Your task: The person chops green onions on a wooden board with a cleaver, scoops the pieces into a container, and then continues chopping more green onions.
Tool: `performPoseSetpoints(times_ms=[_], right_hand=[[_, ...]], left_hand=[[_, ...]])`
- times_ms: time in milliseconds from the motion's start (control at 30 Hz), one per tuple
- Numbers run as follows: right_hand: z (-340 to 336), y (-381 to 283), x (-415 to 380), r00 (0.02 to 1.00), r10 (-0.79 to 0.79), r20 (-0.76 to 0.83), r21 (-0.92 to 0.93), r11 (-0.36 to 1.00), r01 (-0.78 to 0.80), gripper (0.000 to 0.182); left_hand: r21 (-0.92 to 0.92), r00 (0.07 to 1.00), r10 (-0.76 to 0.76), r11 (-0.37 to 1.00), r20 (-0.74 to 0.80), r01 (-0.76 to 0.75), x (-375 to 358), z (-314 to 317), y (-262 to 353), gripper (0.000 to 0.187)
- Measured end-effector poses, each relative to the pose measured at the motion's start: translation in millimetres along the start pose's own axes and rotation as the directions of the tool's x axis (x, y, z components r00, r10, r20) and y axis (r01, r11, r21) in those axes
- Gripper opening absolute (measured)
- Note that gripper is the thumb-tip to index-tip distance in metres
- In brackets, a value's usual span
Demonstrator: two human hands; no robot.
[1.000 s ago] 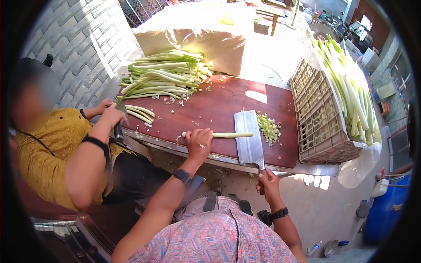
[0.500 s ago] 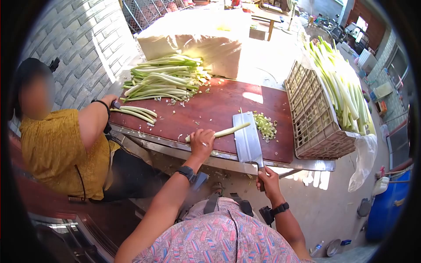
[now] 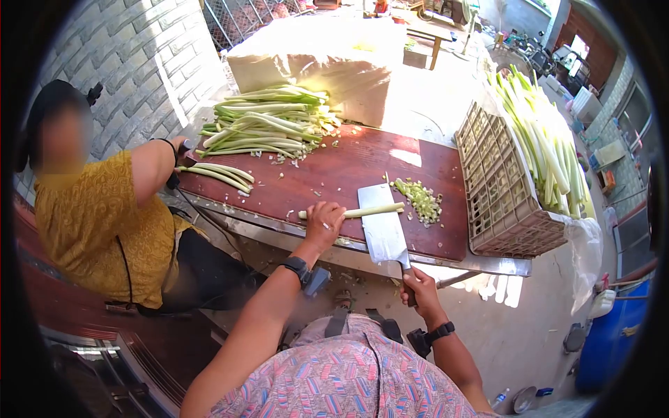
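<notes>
My left hand (image 3: 325, 224) is closed over a pale green onion stalk (image 3: 354, 212) lying on the dark red board (image 3: 279, 191). The handle of a wide cleaver (image 3: 385, 223) is in my right hand (image 3: 422, 294). Its blade lies flat-looking across the stalk, near the stalk's right end. Just right of the blade is a pile of chopped pieces (image 3: 421, 200). A big heap of whole stalks (image 3: 265, 125) lies at the board's back left, and a few separate stalks (image 3: 219, 175) rest at its left end.
A co-worker in a yellow top (image 3: 104, 230) sits at the left, one hand by the separate stalks. A plastic crate (image 3: 505, 188) full of stalks stands at the board's right end. Behind the board is a cloth-covered block (image 3: 313, 70).
The cleaver has shifted left along the stalk, its blade now crossing the stalk further from the tip. The co-worker's hand has lifted slightly. The view has shifted a little.
</notes>
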State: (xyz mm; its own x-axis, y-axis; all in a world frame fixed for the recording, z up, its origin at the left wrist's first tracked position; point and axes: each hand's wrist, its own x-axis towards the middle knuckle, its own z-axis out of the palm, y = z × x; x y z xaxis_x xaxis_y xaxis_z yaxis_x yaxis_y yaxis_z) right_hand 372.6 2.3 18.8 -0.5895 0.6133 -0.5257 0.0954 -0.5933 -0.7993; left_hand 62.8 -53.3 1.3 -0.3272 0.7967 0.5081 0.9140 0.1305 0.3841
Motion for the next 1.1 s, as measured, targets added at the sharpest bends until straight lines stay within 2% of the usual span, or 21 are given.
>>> performPoseSetpoints(times_ms=[67, 133, 167, 200, 233, 267, 300, 333, 433, 533, 667, 867, 1100], right_hand=[[6.6, 0.6, 4.2, 1.000, 0.017, 0.002, 0.012, 1.000, -0.017, 0.029], [2.8, 3.3, 4.4, 1.000, 0.008, 0.005, 0.015, 1.000, -0.008, 0.030], [-0.4, 4.0, 4.7, 1.000, -0.005, 0.006, 0.020, 1.000, 0.005, 0.032], [-4.8, 5.5, 4.6, 1.000, -0.009, 0.016, 0.011, 1.000, 0.009, 0.032], [-9.4, 7.4, 4.4, 1.000, -0.010, 0.022, 0.000, 1.000, 0.010, 0.040], [-7.2, 3.5, 3.0, 1.000, -0.009, 0.026, -0.007, 1.000, 0.009, 0.049], [-4.1, 0.1, -2.2, 0.999, -0.031, 0.018, -0.019, 0.999, 0.031, 0.057], [-0.6, -0.9, -2.1, 0.999, -0.035, 0.024, -0.024, 0.999, 0.036, 0.057], [3.3, 1.1, 0.2, 0.997, -0.031, 0.071, -0.002, 1.000, 0.031, 0.066], [6.3, -4.4, 6.5, 0.995, -0.022, 0.097, -0.065, 0.997, 0.029, 0.067], [14.1, -6.9, 14.9, 0.992, -0.003, 0.129, -0.114, 0.993, 0.018, 0.067], [41.8, -0.5, 21.7, 0.965, 0.052, 0.258, -0.187, 0.982, -0.004, 0.065], [62.9, -7.8, 34.2, 0.959, 0.019, 0.284, -0.248, 0.967, 0.054, 0.064]], left_hand=[[-0.010, 1.000, -0.015, 1.000, 0.020, 0.016, -0.1, -2.0, -1.0, 0.021], [-0.009, 0.993, -0.055, 0.998, 0.109, 0.056, -1.9, -4.8, -1.8, 0.035], [-0.007, 0.993, -0.061, 0.998, 0.102, 0.062, -6.3, -7.6, -1.6, 0.035], [0.126, 0.996, -0.090, 0.988, 0.026, 0.086, -12.8, -15.1, 1.8, 0.044], [0.256, 0.993, -0.105, 0.960, -0.055, 0.115, -16.8, -21.9, 3.6, 0.054], [0.260, 0.993, -0.103, 0.959, -0.063, 0.116, -25.1, -20.7, -4.2, 0.054], [0.247, 0.985, -0.172, 0.953, -0.028, 0.174, -35.7, -19.1, -11.7, 0.062], [0.236, 0.971, -0.241, 0.943, 0.005, 0.233, -40.5, -19.9, -13.4, 0.071], [0.201, 0.965, -0.259, 0.948, 0.043, 0.246, -40.8, -17.7, -12.0, 0.073], [0.197, 0.951, -0.300, 0.939, 0.071, 0.281, -40.6, -18.1, -10.4, 0.072], [0.180, 0.956, -0.280, 0.949, 0.090, 0.261, -40.5, -17.6, -13.0, 0.072], [0.184, 0.951, -0.281, 0.949, 0.127, 0.256, -38.9, -19.4, -11.0, 0.074], [0.169, 0.923, -0.334, 0.937, 0.189, 0.305, -36.3, -22.0, -7.9, 0.079]])
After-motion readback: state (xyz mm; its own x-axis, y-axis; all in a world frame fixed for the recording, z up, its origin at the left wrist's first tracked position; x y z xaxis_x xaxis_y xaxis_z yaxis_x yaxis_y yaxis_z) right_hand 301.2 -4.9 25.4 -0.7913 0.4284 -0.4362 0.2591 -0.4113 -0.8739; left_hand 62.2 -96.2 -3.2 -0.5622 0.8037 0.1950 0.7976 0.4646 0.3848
